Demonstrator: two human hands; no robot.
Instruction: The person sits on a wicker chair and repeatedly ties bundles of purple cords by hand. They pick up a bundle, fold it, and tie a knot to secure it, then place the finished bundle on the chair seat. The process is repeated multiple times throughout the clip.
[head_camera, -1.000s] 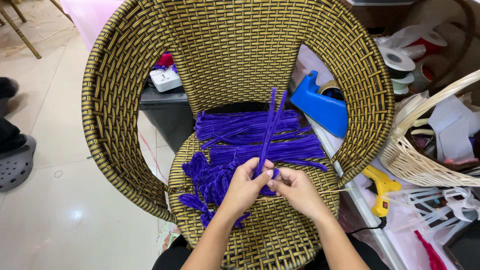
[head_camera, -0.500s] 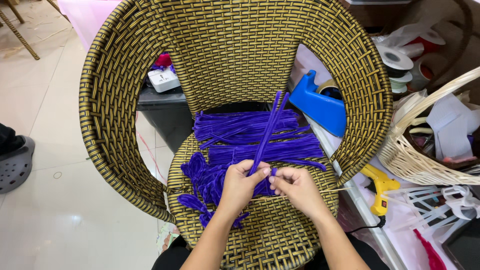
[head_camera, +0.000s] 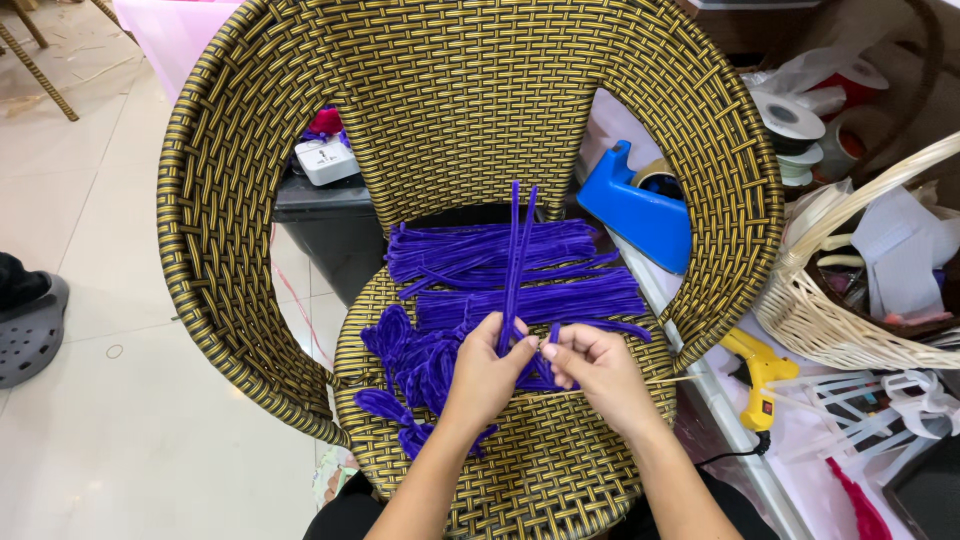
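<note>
pale floor tiles surround the woven chair (head_camera: 450, 90) where our purple stems (head_camera: 520, 275) lie piled on the seat. our left hand (head_camera: 487, 375) pinches two upright stems (head_camera: 514, 260) closed, keeping them steady, while our right hand (head_camera: 592, 368) pinches their lower ends.

**One head view, looking steeply down**

A single head-worn camera looks down and forward onto a woven wicker chair (head_camera: 470, 120) that fills the centre of the frame. It sits close: both forearms enter from the bottom edge. Floor shows at left, a cluttered table edge at right.
</note>
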